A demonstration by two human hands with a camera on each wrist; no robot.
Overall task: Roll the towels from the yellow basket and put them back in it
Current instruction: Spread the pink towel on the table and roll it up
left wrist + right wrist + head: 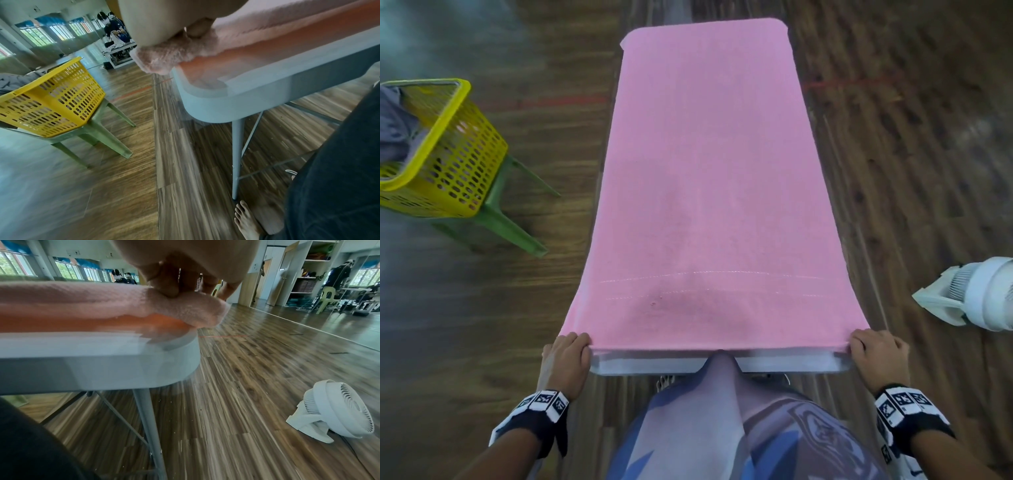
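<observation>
Covering the white table (722,365) on a wood floor (911,154), the pink towel (709,188) has both near corners pinched by fingers (170,288).

The head view looks steeply down from above along the whole towel (709,178) on the tabletop (722,366), with the basket (453,150) at the left edge and the fan (976,294) at the right. The left wrist view sits low and very close at the towel's (226,37) near left corner, facing out across the floor past the basket (51,100). The right wrist view mirrors it at the near right corner (185,311), facing the fan (339,410); all three share the tabletop's near edge.
</observation>
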